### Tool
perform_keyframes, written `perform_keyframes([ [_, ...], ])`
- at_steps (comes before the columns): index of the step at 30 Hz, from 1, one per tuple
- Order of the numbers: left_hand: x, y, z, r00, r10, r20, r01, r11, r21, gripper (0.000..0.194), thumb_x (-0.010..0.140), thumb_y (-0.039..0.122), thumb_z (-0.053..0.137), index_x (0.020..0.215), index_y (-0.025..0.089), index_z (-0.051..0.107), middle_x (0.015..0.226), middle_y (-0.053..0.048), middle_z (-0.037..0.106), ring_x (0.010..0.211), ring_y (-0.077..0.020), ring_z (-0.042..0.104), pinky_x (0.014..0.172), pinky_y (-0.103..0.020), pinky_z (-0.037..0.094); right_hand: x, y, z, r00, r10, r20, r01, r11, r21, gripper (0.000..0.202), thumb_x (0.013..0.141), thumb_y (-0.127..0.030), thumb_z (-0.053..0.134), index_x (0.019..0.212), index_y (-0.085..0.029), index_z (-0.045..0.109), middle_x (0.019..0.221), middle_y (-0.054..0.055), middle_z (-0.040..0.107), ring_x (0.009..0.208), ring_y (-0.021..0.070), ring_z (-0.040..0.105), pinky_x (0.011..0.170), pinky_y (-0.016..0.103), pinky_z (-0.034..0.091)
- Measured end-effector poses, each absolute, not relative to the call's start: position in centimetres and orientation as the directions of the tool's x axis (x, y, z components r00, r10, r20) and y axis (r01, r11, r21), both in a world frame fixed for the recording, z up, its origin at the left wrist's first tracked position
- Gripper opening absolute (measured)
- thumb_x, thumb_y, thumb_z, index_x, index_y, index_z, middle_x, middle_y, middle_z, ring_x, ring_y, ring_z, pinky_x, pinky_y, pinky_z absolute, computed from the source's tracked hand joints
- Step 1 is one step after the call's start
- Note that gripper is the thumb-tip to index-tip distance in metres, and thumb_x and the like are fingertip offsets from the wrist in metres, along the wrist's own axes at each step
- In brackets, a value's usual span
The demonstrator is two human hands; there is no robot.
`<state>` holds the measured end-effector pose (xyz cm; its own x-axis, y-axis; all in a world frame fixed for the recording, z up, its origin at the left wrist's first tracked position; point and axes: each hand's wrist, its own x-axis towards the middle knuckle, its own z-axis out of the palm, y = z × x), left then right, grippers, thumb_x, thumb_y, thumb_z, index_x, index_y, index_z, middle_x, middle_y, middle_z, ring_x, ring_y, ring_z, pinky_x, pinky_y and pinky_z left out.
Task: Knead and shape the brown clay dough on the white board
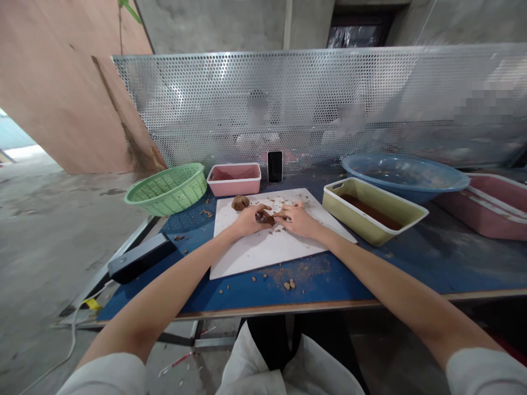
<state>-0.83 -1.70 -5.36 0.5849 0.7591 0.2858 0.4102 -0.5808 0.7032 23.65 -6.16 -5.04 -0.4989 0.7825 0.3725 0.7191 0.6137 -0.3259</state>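
A white board (247, 249) lies on the blue table, with brown crumbs scattered over it. Above its middle, my left hand (252, 219) has its fingers curled round a small dark brown piece (268, 219) that looks like clay. My right hand (297, 219) meets that piece from the right, its fingers bent and pressed close to a thin brown bit between the hands; the fingertips are too small to make out fully. A larger brown lump (240, 202) rests on the board's back left part, just behind my left hand.
Behind the board are a pink basin (234, 187) and an upright phone (275, 167). A green basket (167, 192) and a dark box (142, 258) are left; a yellow-green tub (354, 219) with brown liquid and a blue basin (403, 175) are right. Perforated metal (197, 109) stands behind.
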Motion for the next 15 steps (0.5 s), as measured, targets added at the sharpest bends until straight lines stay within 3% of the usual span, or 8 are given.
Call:
perform_keyframes([
  [8,-1.0,-1.8,-5.2,0.599,0.751,0.278,0.364,-0.565,0.741,0.054,0.079,0.035,0.087,0.125,0.018,0.066,0.11,-0.01,0.084,0.086,-0.0194,0.074,0.081,-0.034,0.058,23.6,-7.3,-4.2,-0.584,0.717,0.379,0.658,0.693,-0.297,0.051,0.116,-0.042,0.044,0.087,-0.022,0.08,0.097,0.006,0.074,0.088,0.0205,0.061,0.106,0.05,0.029],
  [15,-1.1,-1.2,-5.6,0.612,0.736,0.289,0.364,-0.587,0.723,0.057,0.077,0.038,0.088,0.125,0.017,0.065,0.113,-0.013,0.084,0.093,-0.0225,0.077,0.088,-0.037,0.058,23.1,-6.7,-4.3,-0.622,0.721,0.304,0.677,0.691,-0.253,0.052,0.114,-0.037,0.043,0.075,-0.02,0.073,0.093,0.008,0.075,0.083,0.0205,0.06,0.103,0.049,0.03],
])
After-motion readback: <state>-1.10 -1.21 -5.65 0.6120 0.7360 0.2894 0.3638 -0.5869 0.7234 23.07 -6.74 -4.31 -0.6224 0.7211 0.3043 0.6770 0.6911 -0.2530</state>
